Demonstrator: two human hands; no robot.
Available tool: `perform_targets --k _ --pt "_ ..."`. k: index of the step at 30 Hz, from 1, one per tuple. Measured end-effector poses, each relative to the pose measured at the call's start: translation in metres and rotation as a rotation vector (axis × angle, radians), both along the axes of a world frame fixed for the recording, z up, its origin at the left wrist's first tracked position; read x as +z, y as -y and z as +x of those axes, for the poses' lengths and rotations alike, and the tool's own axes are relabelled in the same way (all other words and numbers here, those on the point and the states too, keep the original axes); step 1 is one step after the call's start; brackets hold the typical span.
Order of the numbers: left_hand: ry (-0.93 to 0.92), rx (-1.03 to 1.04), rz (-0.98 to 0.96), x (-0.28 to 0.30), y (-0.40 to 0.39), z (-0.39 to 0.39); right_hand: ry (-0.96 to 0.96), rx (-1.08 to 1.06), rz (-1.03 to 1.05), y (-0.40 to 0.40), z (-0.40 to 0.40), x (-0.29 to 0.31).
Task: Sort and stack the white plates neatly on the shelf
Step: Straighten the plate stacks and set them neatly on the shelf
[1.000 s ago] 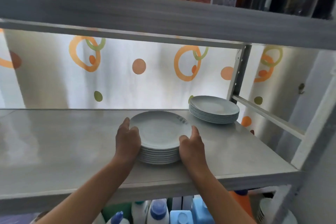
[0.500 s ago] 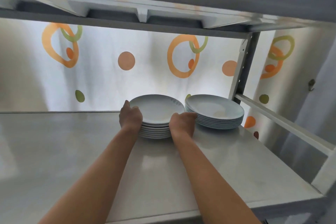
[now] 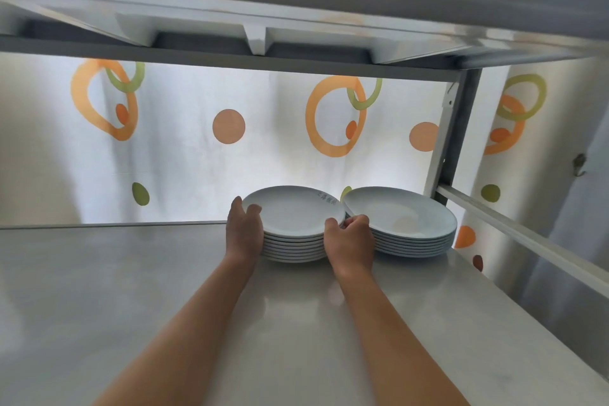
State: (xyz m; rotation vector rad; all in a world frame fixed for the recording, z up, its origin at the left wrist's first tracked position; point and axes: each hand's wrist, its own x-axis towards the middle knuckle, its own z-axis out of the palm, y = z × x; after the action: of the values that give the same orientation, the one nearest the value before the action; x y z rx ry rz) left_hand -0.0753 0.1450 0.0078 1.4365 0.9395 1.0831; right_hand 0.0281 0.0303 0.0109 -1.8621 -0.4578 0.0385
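Your left hand [image 3: 244, 230] and right hand [image 3: 350, 238] clasp the plate stack [image 3: 293, 227] near the shelf [image 3: 164, 290]'s back edge, seemingly touching the neighbouring stack [image 3: 403, 224]; shove further and rims may clash.

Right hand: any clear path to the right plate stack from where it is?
Probably yes. The right hand grips the left stack at the side facing the right stack; nothing lies between them, though the two stacks nearly touch, leaving the fingers little room.
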Motion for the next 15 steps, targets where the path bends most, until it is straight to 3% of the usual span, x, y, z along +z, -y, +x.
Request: perform_targets --k 11,15 --pt "-0.106 0.013 0.148 -0.007 -0.002 -0.001 -0.008 0.049 0.009 0.002 0.002 -0.002" --pt "-0.295 0.198 0.469 -0.006 0.015 -0.002 -0.003 0.041 0.023 0.002 0.000 -0.003"
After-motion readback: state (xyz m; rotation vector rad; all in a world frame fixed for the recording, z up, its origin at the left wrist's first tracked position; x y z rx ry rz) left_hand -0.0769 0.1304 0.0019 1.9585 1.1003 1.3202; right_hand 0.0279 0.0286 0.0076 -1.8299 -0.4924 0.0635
